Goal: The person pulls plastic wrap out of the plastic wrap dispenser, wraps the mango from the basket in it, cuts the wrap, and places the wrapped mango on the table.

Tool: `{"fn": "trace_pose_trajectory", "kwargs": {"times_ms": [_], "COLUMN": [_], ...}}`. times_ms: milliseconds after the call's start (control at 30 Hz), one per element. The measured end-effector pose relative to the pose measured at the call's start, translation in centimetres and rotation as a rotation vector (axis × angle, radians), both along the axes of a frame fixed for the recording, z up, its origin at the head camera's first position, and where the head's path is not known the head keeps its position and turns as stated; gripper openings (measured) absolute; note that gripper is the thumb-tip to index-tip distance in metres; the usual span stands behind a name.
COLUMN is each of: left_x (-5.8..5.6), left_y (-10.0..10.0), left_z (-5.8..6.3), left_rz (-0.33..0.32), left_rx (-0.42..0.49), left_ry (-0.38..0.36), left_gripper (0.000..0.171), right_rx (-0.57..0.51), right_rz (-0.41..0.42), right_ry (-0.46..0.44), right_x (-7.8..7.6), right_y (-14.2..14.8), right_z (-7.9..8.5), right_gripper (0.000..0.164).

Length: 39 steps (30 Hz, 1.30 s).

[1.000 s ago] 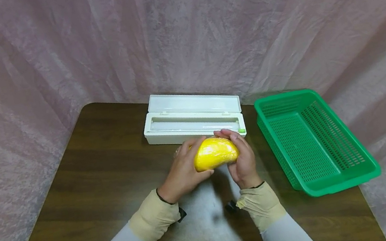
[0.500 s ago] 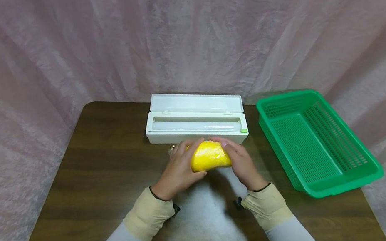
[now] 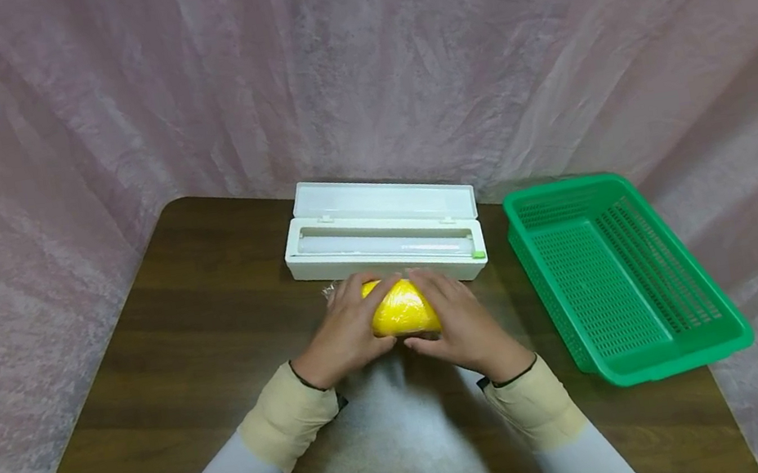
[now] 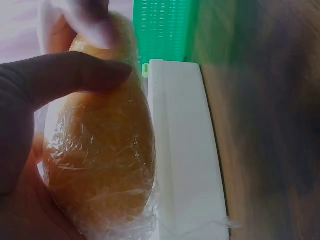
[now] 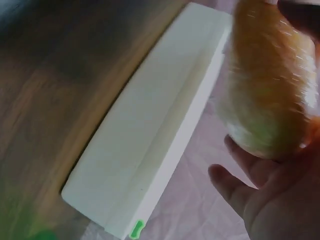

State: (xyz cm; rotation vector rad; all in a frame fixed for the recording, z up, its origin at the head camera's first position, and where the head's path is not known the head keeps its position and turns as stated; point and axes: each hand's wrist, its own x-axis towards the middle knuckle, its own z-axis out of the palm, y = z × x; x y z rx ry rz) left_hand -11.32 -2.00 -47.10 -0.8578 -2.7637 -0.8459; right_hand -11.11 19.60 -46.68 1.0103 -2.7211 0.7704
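Note:
A yellow fruit, shaped like a mango (image 3: 403,309) and wrapped in clear cling film, is held above the table in the head view. Around its left end, my left hand (image 3: 343,336) grips it. The left thumb lies across the wrapped mango (image 4: 100,155) in the left wrist view. My right hand (image 3: 466,324) holds the other end, fingers over the top and thumb below. In the right wrist view the mango (image 5: 270,85) is blurred, and two fingertips (image 5: 227,185) show near its end. Loose film sticks out past the left fingers.
Just behind the hands stands a white cling film dispenser (image 3: 383,263), lid (image 3: 383,196) raised, a film roll (image 3: 383,244) inside and a green slider at its right end. A green plastic basket (image 3: 564,323) stands on the right of the wooden table (image 3: 169,369). Pink curtains hang behind.
The mango has moved slightly left and in toward the hands. My right hand has shifted from its right end to over its top, covering more of it. The left hand keeps its hold.

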Motion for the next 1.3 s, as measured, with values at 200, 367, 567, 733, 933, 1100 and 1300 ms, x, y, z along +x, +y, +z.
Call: {"fn": "trace_pose_trajectory", "kwargs": {"times_ms": [200, 367, 567, 733, 933, 1100, 1300], "left_x": [-0.1, -0.4, -0.6, -0.6, -0.6, -0.3, -0.2], "left_y": [-0.2, -0.3, -0.5, -1.2, -1.6, -2.1, -2.6], "left_z": [0.2, 0.2, 0.5, 0.7, 0.3, 0.6, 1.8], "left_rz": [-0.054, -0.074, -0.099, -0.127, -0.126, -0.101, -0.092], "left_rx": [-0.014, -0.014, -0.014, 0.036, 0.074, 0.129, 0.255], "left_ry": [-0.034, -0.045, -0.068, -0.111, -0.14, -0.166, -0.192], "left_gripper": [0.089, 0.094, 0.095, 0.099, 0.099, 0.1, 0.1], "right_rx": [0.066, 0.086, 0.074, 0.056, 0.018, -0.072, -0.152], "right_rz": [-0.015, -0.007, 0.002, -0.02, -0.017, -0.031, -0.063], "right_ry": [0.068, 0.097, 0.052, 0.039, 0.051, -0.048, -0.123], "right_x": [-0.1, 0.0, 0.1, 0.3, 0.5, 0.5, 0.7], "right_y": [-0.3, -0.4, -0.5, -0.6, -0.6, -0.5, 0.0], "right_z": [-0.4, -0.4, -0.5, -0.9, -1.2, -1.1, -1.0], "right_gripper": [0.092, 0.09, 0.09, 0.088, 0.088, 0.089, 0.091]}}
